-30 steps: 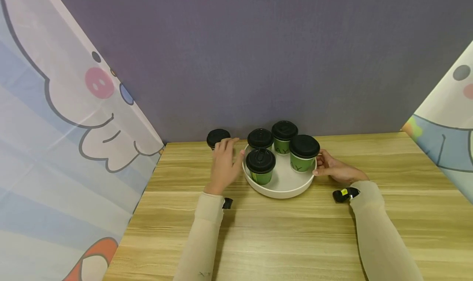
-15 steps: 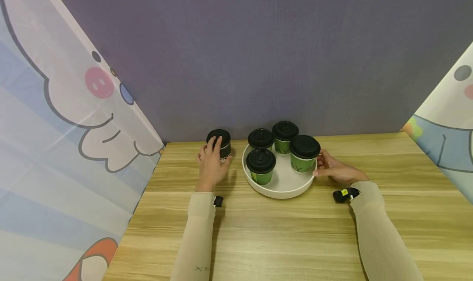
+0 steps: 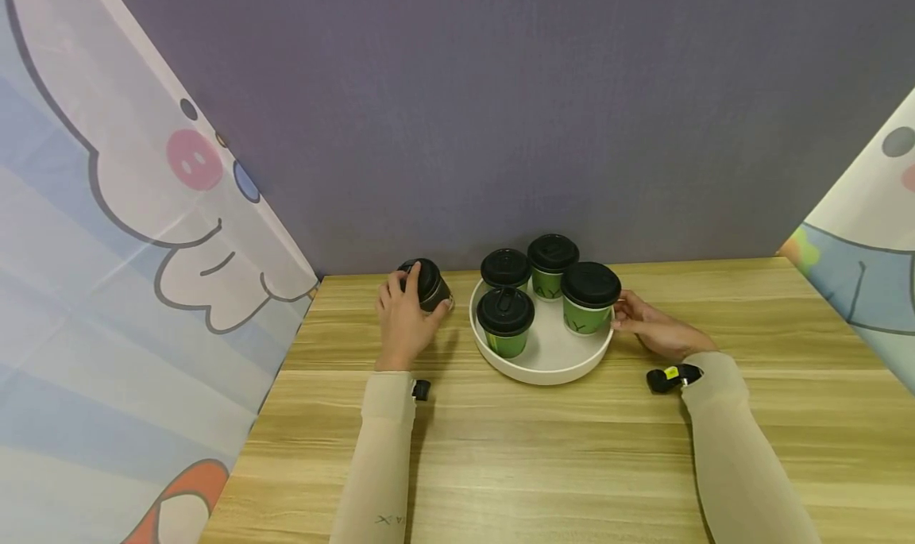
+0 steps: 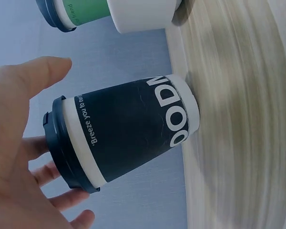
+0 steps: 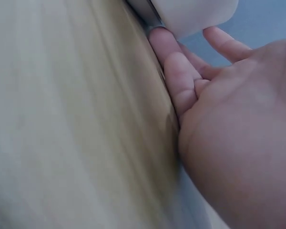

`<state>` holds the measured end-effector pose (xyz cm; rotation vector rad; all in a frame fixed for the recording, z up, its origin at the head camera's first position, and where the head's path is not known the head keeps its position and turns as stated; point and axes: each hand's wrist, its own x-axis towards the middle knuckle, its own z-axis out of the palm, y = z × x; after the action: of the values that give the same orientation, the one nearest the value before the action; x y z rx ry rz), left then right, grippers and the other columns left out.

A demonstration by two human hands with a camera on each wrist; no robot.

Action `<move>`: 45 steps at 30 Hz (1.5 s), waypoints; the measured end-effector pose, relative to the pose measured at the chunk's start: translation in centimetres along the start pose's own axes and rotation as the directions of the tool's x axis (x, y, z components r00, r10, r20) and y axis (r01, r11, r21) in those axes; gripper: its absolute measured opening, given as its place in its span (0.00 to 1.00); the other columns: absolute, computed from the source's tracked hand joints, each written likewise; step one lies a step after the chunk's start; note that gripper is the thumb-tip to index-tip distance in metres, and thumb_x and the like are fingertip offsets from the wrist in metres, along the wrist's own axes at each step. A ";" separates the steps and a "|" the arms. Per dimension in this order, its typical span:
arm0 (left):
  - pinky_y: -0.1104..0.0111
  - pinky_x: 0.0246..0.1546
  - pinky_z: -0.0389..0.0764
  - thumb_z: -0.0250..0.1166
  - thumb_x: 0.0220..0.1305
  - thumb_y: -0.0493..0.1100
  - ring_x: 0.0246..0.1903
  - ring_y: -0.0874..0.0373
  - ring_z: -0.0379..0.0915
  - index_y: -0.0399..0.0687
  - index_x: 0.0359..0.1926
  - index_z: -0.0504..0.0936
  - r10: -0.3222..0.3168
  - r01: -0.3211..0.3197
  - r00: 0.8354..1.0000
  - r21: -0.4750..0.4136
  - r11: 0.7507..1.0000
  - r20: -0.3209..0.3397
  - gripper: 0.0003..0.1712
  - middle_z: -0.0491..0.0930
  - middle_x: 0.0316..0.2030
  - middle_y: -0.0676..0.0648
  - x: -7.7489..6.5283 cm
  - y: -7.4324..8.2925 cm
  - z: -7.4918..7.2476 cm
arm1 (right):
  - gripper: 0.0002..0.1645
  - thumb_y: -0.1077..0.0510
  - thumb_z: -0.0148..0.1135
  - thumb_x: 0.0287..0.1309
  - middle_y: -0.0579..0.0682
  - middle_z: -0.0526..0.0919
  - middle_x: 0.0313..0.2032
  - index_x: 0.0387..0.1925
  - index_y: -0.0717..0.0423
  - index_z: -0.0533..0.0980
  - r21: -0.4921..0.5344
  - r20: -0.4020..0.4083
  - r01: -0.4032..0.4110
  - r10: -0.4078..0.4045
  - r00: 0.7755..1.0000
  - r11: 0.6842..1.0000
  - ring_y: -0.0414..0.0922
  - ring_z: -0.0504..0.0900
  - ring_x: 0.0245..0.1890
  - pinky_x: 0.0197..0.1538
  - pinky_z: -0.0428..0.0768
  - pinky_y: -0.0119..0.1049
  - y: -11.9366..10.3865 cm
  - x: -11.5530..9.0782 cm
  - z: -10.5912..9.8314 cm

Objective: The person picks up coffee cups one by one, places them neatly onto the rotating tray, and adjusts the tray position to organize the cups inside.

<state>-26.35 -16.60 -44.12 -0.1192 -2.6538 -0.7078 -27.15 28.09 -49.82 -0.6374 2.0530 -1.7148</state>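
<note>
A dark paper cup with a black lid leans on its base edge at the table's back left. My left hand has its fingers against the lid; in the left wrist view the thumb stands apart from the cup. At centre, a round white tray holds several green paper cups, among them a front-left cup and a right-hand cup, all with black lids. My right hand touches the tray's right side with its fingertips low by the tabletop, its fingers loosely bent.
A grey partition rises behind the wood-grain table. Cartoon-printed curtains hang at the left and right. Each wrist carries a small dark camera, such as the right one.
My left hand has moved left from beside the tray to the dark cup. That cup has gone from upright to tilted. The right hand stays at the tray, its thumb shifted slightly.
</note>
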 end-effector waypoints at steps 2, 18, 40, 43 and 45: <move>0.41 0.71 0.57 0.74 0.61 0.58 0.62 0.35 0.59 0.52 0.78 0.62 0.004 -0.004 1.000 -0.012 1.000 -0.020 0.49 0.64 0.64 0.37 0.0 0.0 0.1 | 0.27 0.61 0.46 0.79 0.38 0.65 0.63 0.72 0.40 0.53 0.038 0.002 0.015 -0.015 1.000 0.999 0.28 0.67 0.61 0.60 0.65 0.20 0.2 0.0 -0.1; 0.46 0.60 0.69 0.69 0.65 0.62 0.52 0.41 0.64 0.49 0.75 0.69 0.001 -0.003 0.995 -0.026 1.000 -0.101 0.44 0.68 0.54 0.38 0.0 0.1 0.2 | 0.17 0.45 0.39 0.83 0.37 0.72 0.55 0.63 0.44 0.64 0.048 -0.120 -0.107 0.112 0.987 0.993 0.32 0.74 0.53 0.56 0.74 0.23 -0.1 0.9 -0.1; 0.46 0.59 0.76 0.74 0.62 0.50 0.55 0.42 0.66 0.47 0.70 0.74 0.035 -0.044 0.995 -0.096 0.994 -0.098 0.37 0.70 0.51 0.40 -0.1 0.7 0.0 | 0.16 0.64 0.45 0.78 0.32 0.79 0.48 0.52 0.39 0.72 0.156 -0.122 -0.018 0.037 0.992 0.988 0.31 0.78 0.47 0.53 0.76 0.26 -0.5 0.4 0.1; 0.46 0.59 0.76 0.73 0.62 0.50 0.55 0.42 0.66 0.47 0.70 0.74 0.037 -0.047 0.995 -0.099 0.994 -0.097 0.36 0.70 0.51 0.40 -0.1 0.7 0.0 | 0.14 0.63 0.45 0.79 0.33 0.79 0.49 0.53 0.41 0.72 0.158 -0.093 0.005 0.010 0.996 0.987 0.31 0.78 0.49 0.54 0.77 0.27 -0.5 0.3 0.0; 0.47 0.58 0.76 0.73 0.62 0.49 0.55 0.42 0.66 0.47 0.69 0.75 0.035 -0.044 0.995 -0.099 0.994 -0.097 0.36 0.70 0.51 0.40 -0.1 0.8 -0.1 | 0.14 0.63 0.45 0.79 0.34 0.78 0.50 0.53 0.42 0.72 0.154 -0.077 0.015 -0.003 0.997 0.988 0.31 0.78 0.50 0.54 0.76 0.27 -0.5 0.3 0.0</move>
<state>-26.11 -15.96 -43.74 -0.1614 -2.5187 -0.8145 -27.34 27.88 -49.34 -0.5407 1.9450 -1.9089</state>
